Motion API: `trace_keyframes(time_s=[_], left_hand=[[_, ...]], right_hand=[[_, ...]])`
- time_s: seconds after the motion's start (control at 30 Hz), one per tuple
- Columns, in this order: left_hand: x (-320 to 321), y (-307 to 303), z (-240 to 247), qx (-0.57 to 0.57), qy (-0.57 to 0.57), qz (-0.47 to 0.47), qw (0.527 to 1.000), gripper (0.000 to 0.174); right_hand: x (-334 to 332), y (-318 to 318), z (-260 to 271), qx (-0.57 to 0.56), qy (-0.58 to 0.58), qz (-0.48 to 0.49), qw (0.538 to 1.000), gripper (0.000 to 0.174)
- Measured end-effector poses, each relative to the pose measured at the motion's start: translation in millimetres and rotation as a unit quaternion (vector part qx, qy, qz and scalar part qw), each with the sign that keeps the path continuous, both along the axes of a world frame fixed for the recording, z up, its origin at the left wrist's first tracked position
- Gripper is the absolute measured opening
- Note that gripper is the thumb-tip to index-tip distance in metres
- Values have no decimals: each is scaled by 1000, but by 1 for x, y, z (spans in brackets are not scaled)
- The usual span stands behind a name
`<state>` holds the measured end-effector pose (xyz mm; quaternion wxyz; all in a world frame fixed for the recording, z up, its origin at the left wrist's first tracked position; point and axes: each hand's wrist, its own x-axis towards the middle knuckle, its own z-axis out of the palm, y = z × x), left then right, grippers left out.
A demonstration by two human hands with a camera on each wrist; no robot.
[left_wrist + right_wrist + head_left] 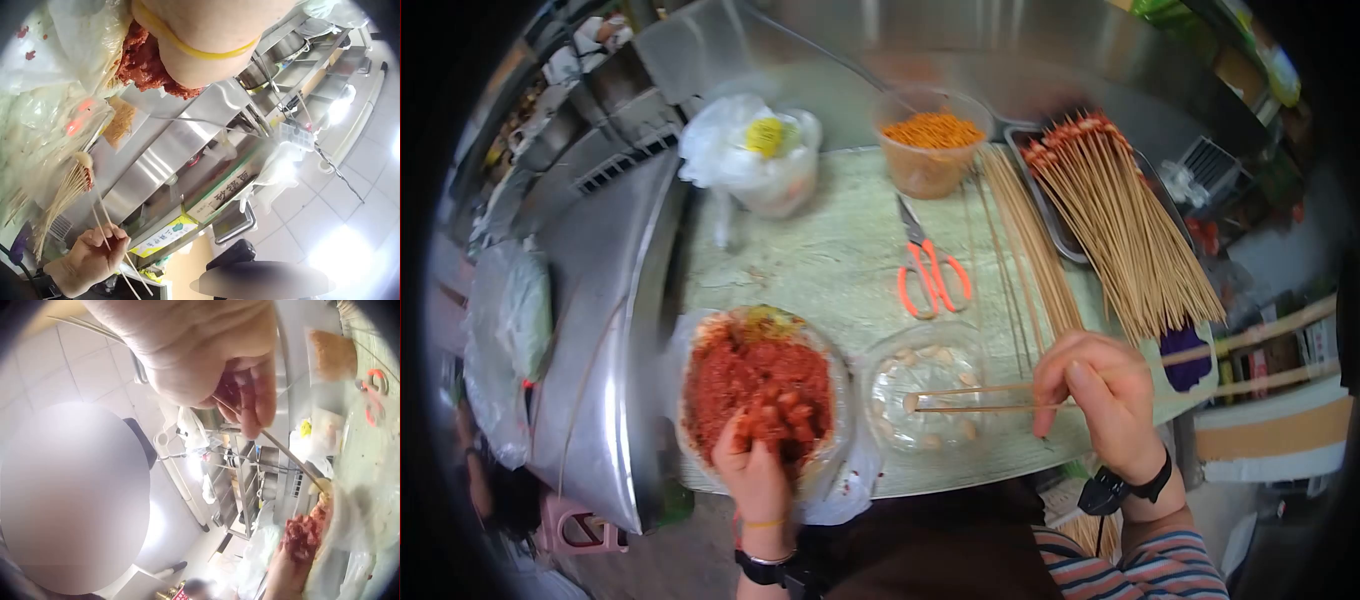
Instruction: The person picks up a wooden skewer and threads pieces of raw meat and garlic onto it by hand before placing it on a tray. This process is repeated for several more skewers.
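Note:
My left hand (755,485) is at the near side of a plastic-lined bowl (841,385) of red-coated raw meat (735,370), its fingers curled round some pieces of the meat. My right hand (1105,395) grips two thin wooden skewers (975,389). Their tips meet at a small pale clove-like piece (911,403), which the right wrist view also shows at the skewer end. Below those tips sits a clear plastic container (868,385) with several similar pale pieces round its inside.
Orange-handled scissors (921,275) lie mid-table. Behind them stands a tub (925,175) of orange seasoning, with a bag-covered container (785,190) to its left. Bare skewers (1030,250) lie beside a tray (1065,240) of meat-tipped skewers (1135,235). A metal counter (615,370) adjoins on the left.

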<state>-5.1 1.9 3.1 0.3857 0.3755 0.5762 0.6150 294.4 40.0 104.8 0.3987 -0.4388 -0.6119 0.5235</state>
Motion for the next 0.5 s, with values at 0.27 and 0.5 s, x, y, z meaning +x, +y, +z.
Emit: trace_keyframes(time_s=[0.27,0.5], left_hand=[[4,-6,8,63,-283,-120,950,32],[10,-14,13,107,-343,-79,930,33]], right_hand=[[-63,-12,-35,434,-20,132,891,14],[-82,-19,-41,449,-29,146,881,14]])
